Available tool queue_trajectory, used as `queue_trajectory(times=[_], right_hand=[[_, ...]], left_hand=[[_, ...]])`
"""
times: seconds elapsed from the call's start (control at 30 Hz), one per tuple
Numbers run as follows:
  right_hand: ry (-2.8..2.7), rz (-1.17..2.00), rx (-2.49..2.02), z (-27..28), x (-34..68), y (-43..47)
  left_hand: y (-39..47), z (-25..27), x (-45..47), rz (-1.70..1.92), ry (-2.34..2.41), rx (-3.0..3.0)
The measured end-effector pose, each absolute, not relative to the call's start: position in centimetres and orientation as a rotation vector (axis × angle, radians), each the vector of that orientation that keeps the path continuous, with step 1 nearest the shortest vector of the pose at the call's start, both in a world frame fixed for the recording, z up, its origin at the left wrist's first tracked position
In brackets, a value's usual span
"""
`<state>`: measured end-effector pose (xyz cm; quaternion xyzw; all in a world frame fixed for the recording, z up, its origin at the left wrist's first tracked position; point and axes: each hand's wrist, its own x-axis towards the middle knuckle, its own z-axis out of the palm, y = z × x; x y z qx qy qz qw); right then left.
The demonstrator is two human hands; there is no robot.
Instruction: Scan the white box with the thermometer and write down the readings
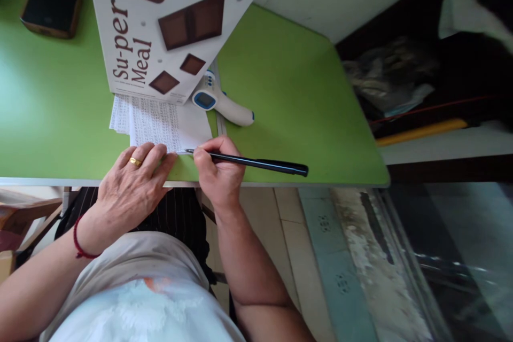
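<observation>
Head camera: a person seated at a green table writes on a printed sheet of paper lying near the table's front edge. The right hand has its fingers pinched around a black pen close to the nib, and the tip touches the lower right corner of the sheet while the capped end points away to the right. The left hand, a gold ring on one finger, lies flat and loose on the sheet's lower edge, grasping nothing, only pinning the paper down. A white carton printed "Su-per Meal" stands on the sheet's far end, with a white and blue infrared thermometer just beside it and a dark phone well apart at the far left corner. Writing so near the edge likely goes best with the flat hand pressing firmly and the pen strokes kept short.
</observation>
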<state>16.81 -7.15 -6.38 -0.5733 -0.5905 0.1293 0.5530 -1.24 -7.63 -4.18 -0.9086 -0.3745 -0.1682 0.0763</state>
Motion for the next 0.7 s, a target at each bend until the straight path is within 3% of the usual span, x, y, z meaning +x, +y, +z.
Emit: queue_trajectory(times=[0.7], right_hand=[[-1.443, 0.337, -1.407, -6.14, 16.75, -7.23]], left_hand=[[-7.59, -4.19, -1.24, -0.517, -1.137, -2.747]])
